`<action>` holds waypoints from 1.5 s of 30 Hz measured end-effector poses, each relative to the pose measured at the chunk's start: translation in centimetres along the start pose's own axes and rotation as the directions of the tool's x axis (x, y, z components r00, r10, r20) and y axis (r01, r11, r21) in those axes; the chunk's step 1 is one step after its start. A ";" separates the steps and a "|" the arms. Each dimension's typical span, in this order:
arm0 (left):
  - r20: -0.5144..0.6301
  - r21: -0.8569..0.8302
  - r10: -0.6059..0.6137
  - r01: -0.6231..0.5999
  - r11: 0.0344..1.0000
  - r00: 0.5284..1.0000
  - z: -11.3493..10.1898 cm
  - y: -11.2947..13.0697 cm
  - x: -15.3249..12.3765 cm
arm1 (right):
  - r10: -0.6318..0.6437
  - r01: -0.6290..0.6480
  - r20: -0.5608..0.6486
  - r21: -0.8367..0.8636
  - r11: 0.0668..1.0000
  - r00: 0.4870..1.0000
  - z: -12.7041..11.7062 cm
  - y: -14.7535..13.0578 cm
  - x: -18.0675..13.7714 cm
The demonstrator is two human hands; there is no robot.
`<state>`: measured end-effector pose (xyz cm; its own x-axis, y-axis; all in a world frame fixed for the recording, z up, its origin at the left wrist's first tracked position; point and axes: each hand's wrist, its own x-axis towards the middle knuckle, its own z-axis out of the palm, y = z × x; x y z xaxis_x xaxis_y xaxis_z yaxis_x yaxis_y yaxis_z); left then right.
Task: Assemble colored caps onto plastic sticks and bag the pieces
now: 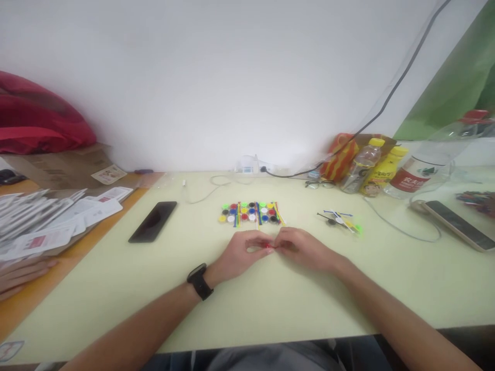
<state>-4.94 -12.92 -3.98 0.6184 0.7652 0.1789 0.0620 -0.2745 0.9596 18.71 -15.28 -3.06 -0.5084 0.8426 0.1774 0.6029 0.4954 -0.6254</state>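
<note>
In front of me, my left hand point(242, 253) pinches a small red plastic piece point(267, 246) between thumb and fingertips. My right hand point(303, 250) meets it from the other side, its fingertips closed at the red piece's end. The piece's exact shape is mostly covered by fingers. Just beyond the hands lie rows of coloured round discs point(252, 211) in green, black, red, blue, white and yellow, with thin coloured strips point(238, 214) laid between the groups. To the right is a loose little pile of similar strips and discs point(339, 220).
A black phone point(152, 221) lies at left, another phone point(460, 225) at right with a cable. Bottles point(415, 172) and a snack bag point(338, 157) stand back right. Left are white packets point(36, 219), a cardboard box point(58, 167) and another person's hand point(25, 275).
</note>
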 end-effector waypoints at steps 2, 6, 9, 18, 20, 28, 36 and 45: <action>-0.003 -0.016 -0.003 0.003 1.000 1.000 -0.1 -0.1 0.1 | 0.026 -0.025 -0.034 0.045 0.999 0.999 -0.2 -0.1 0.0; -0.036 -0.040 -0.027 0.026 0.999 0.999 -0.2 0.0 0.1 | 0.110 -0.089 -0.095 0.200 0.976 0.989 -0.8 -0.4 -0.1; -0.051 -0.034 -0.063 0.061 0.998 0.997 -0.4 0.2 0.1 | 0.120 -0.073 -0.167 0.263 0.962 0.979 -1.1 -0.3 0.1; -0.095 -0.195 -0.144 0.123 0.973 0.985 -0.3 -0.2 0.3 | 0.170 -0.034 -0.224 0.507 0.861 0.960 -0.8 -0.4 0.4; -0.093 -0.185 -0.130 0.112 0.976 0.987 -0.2 -0.4 0.3 | 0.167 -0.013 -0.237 0.541 0.841 0.957 -0.9 -0.9 0.5; -0.060 -0.174 -0.075 0.063 0.983 0.995 -0.2 0.0 0.3 | 0.057 0.074 -0.235 0.514 0.855 0.970 -0.1 -2.2 0.6; -0.092 -0.060 0.004 -0.010 0.998 0.996 -0.1 0.2 0.3 | 0.017 0.092 -0.283 0.369 0.925 0.959 1.0 -2.1 0.5; -0.084 0.013 0.051 -0.050 0.999 0.995 0.2 0.7 -0.1 | 0.012 0.075 -0.234 0.359 0.930 0.972 0.8 -2.4 0.4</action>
<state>-4.82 -13.28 -3.36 0.5524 0.7966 0.2456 0.0408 -0.3201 0.9465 16.57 -16.31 -2.04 -0.3432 0.8744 0.3430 0.3019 0.4485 -0.8412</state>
